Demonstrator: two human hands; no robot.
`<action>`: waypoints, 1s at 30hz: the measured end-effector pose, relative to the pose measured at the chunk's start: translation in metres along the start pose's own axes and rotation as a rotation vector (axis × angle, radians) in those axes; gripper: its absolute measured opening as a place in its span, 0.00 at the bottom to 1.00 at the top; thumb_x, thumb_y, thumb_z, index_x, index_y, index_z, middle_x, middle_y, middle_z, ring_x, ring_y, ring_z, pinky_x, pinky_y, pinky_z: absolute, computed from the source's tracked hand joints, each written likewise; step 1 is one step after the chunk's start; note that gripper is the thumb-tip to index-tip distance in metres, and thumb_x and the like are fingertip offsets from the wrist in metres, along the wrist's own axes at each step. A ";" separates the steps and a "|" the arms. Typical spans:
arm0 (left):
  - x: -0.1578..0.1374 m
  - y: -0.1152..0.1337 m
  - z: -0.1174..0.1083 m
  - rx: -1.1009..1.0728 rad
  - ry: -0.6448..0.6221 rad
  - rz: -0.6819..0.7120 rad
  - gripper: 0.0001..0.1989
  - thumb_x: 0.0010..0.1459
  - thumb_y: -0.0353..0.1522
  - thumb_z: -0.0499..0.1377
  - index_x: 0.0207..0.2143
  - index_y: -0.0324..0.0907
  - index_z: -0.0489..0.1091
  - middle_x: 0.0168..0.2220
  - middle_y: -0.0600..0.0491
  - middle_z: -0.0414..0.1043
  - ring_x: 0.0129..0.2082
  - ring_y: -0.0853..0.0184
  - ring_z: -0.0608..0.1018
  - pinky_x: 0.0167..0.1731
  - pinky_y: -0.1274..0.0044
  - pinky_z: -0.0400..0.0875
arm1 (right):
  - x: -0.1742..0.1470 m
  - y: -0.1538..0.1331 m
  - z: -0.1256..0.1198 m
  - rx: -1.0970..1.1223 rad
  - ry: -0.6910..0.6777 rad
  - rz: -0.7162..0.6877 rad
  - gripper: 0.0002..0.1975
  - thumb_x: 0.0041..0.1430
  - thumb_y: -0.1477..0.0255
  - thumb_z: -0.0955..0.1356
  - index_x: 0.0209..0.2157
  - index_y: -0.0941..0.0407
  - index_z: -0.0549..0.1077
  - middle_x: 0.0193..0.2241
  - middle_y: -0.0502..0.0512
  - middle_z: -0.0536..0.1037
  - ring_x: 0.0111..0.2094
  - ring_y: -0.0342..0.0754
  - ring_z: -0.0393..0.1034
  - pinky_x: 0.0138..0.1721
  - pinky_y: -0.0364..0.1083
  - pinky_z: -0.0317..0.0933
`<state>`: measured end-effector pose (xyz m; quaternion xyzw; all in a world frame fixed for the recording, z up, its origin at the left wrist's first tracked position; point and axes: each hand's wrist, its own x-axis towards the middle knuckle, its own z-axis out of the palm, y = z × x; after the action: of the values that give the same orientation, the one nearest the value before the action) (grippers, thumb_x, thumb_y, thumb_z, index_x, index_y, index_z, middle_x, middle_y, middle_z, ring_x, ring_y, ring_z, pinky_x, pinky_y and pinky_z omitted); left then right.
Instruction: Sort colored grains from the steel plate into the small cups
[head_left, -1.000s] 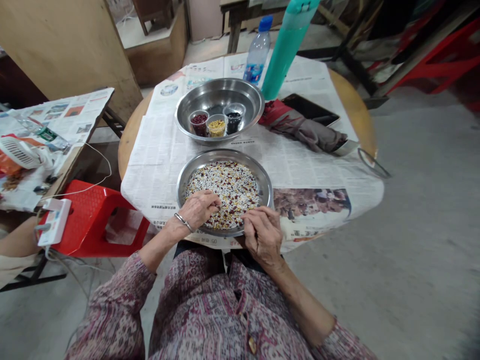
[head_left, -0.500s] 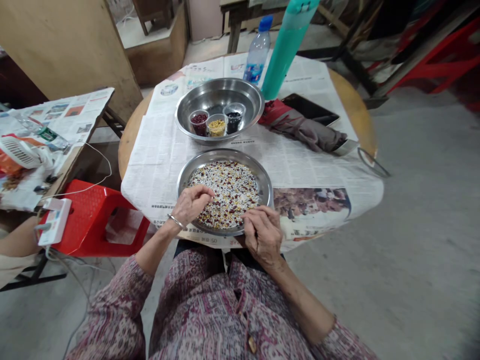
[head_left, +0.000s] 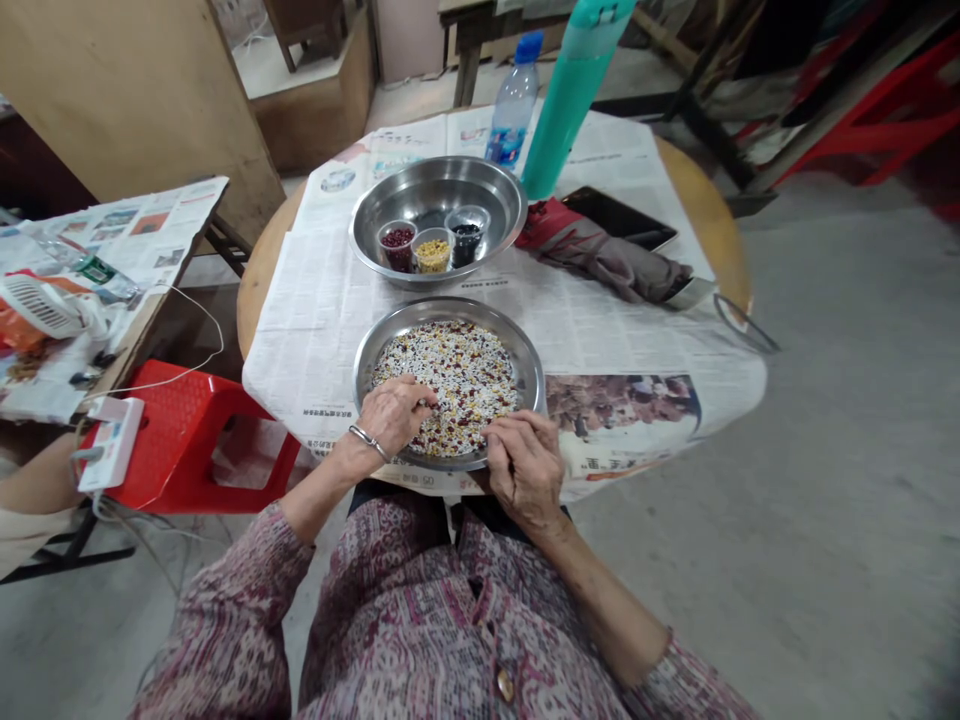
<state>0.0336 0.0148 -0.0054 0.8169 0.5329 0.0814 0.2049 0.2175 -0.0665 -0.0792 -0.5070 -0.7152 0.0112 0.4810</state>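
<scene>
Left-hand return (head_left: 395, 412) to the grain-and-bean mix (head_left: 465, 370), after a brief draw toward the left rim.

Half a second ago farther left; now reaching inward over the near-left part of the mix, thumb and fingertips drawn together, any bean between them too small to make out. Right hand (head_left: 525, 465) unmoved at the near-right rim of the shallow steel basin (head_left: 450, 311), fingers curled with tips gathered; impossible to tell what, if anything, inside. Mix spread across that basin's bottom, red, yellow and dark pieces among white grains. Judging by this, picking through under way, much left unsorted. Behind, unchanged, inside a larger steel basin (head_left: 427, 190): cup of red beans (head_left: 397, 247), cup of yellow kernels (head_left: 433, 253), cup of black beans (head_left: 466, 240).
</scene>
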 end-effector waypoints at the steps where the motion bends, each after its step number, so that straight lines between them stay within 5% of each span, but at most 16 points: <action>1: 0.000 0.000 0.000 0.014 -0.005 -0.004 0.06 0.57 0.29 0.62 0.37 0.46 0.78 0.32 0.53 0.74 0.42 0.65 0.76 0.49 0.72 0.69 | 0.000 0.000 0.000 -0.002 0.002 0.000 0.09 0.60 0.79 0.64 0.39 0.54 0.72 0.35 0.55 0.77 0.44 0.52 0.67 0.49 0.55 0.64; 14: 0.000 -0.001 0.003 0.071 0.001 0.032 0.05 0.59 0.31 0.61 0.32 0.44 0.77 0.33 0.54 0.73 0.37 0.68 0.75 0.42 0.76 0.69 | -0.001 0.001 0.001 -0.016 0.004 -0.009 0.09 0.60 0.80 0.64 0.39 0.55 0.72 0.36 0.56 0.78 0.45 0.53 0.67 0.50 0.55 0.64; 25: 0.001 -0.011 -0.007 -0.250 0.122 -0.029 0.04 0.55 0.31 0.63 0.28 0.40 0.75 0.21 0.58 0.68 0.24 0.74 0.68 0.31 0.79 0.64 | -0.002 0.001 0.000 0.002 -0.002 0.015 0.09 0.60 0.78 0.64 0.39 0.54 0.73 0.35 0.55 0.78 0.44 0.53 0.69 0.50 0.56 0.64; 30: 0.002 -0.011 -0.008 -0.229 0.170 -0.037 0.05 0.56 0.30 0.62 0.29 0.40 0.76 0.23 0.57 0.70 0.26 0.73 0.69 0.33 0.79 0.65 | -0.001 0.000 0.000 0.008 -0.004 0.020 0.09 0.61 0.78 0.64 0.39 0.54 0.73 0.35 0.55 0.78 0.44 0.53 0.68 0.50 0.55 0.64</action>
<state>0.0231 0.0226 -0.0029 0.7685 0.5505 0.2069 0.2521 0.2180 -0.0668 -0.0799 -0.5123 -0.7108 0.0198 0.4816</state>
